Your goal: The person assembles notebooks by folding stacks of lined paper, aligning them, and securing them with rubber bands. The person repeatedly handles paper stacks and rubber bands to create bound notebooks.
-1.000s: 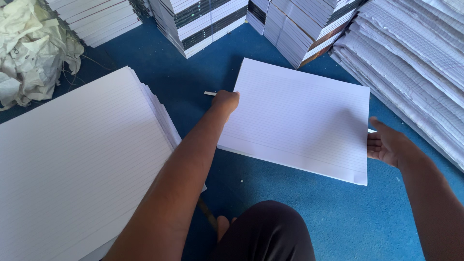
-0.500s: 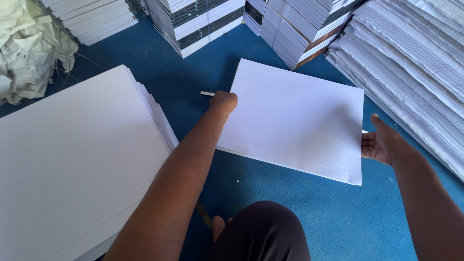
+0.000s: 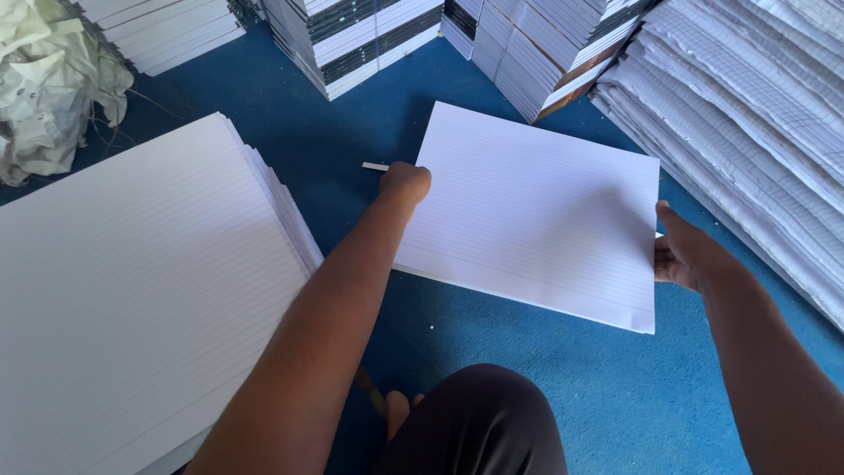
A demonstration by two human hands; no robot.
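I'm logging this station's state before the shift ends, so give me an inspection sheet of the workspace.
Surface: blue floor, bare between the stacks.
Job's things: ruled sheets lying flat; big ruled stack at left.
Clutter: crumpled paper far left; small white strip.
Grippers: left hand on the sheets' left edge; right hand grips their right edge.
Cables: nothing seen.
Surroundings: book piles behind; sheet piles at right.

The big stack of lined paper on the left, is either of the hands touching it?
No: the left hand and the right hand grip opposite edges of the smaller sheaf of lined sheets, apart from the big stack.
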